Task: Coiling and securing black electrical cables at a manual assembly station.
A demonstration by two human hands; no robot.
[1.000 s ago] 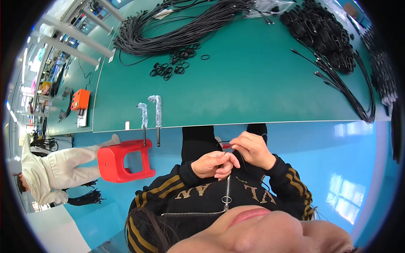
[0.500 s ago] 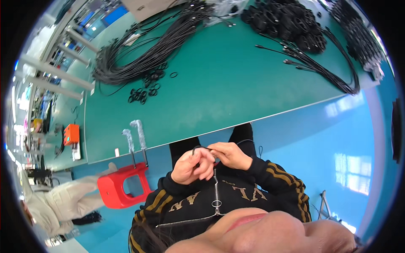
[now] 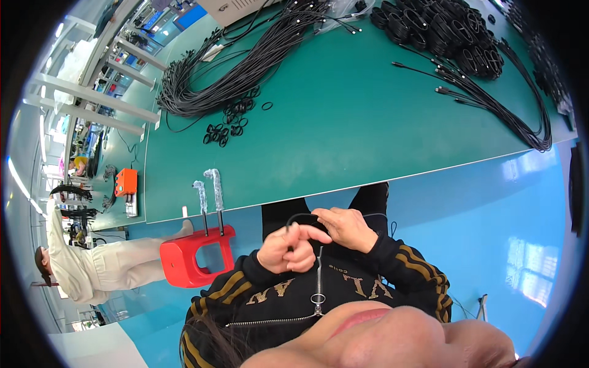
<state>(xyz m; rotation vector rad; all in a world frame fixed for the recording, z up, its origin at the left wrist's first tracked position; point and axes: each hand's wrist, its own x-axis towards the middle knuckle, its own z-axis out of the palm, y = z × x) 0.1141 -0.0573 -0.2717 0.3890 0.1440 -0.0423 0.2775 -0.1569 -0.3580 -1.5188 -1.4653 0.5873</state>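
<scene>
My left hand (image 3: 291, 248) is in front of my chest, below the table edge. Its fingers are mostly curled and the index finger reaches toward the other hand. A black cable (image 3: 300, 216) arches from between its fingertips across to my right hand (image 3: 349, 229). The right hand's fingers are pressed together around that cable. More of the cable trails from behind the right hand over my dark trousers. What lies inside the fingers is hidden.
A green table (image 3: 343, 132) bears a long bundle of black cables (image 3: 245, 76), small black rings (image 3: 224, 130), coiled cables (image 3: 438, 37) and a second cable bundle (image 3: 497, 104). A red stool (image 3: 184, 260) stands at the left. Beyond it is another person (image 3: 113, 264).
My hands have drawn slightly apart, and the cable between them now forms a clearer arch. The left index finger has stretched out. The view has shifted, moving the table and stool in the picture.
</scene>
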